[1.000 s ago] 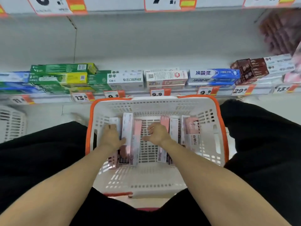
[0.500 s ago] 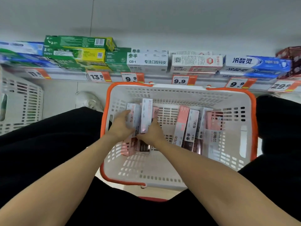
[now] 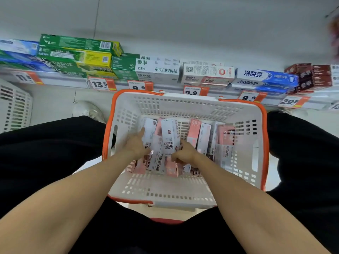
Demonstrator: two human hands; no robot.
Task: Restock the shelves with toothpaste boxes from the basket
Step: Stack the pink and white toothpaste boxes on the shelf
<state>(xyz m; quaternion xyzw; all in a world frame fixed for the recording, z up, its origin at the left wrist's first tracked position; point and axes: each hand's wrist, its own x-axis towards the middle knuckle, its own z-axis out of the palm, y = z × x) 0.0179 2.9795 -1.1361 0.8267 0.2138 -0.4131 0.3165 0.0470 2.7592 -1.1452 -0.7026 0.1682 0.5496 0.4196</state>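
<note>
Since the earlier frames both hands have closed in from separate piles onto one cluster of toothpaste boxes at the left of the basket, and the view has dropped lower over it. Left hand (image 3: 136,146) grips the left side of a white toothpaste box (image 3: 149,132), thumb against its face. Right hand (image 3: 185,153) pinches the near end of a tilted white box (image 3: 169,137), which rides above the pink and white boxes beneath it. Both hands hold boxes inside the basket; neither box has cleared the rim.

Basket (image 3: 183,107), white with orange rim, sits between the person's black-clad legs, its floor partly covered. A second group of pink and white boxes (image 3: 211,138) lies at 3 o'clock from the hands, untouched, against the right half of the basket.

Shelf (image 3: 165,87) runs across at 12 o'clock, stocked with green boxes (image 3: 78,52) at 11 o'clock, white boxes (image 3: 157,69) directly ahead, and blue boxes (image 3: 266,77) at 1 o'clock. Orange price tags (image 3: 140,86) line its front edge. Another white basket (image 3: 15,105) stands at 9 o'clock.
</note>
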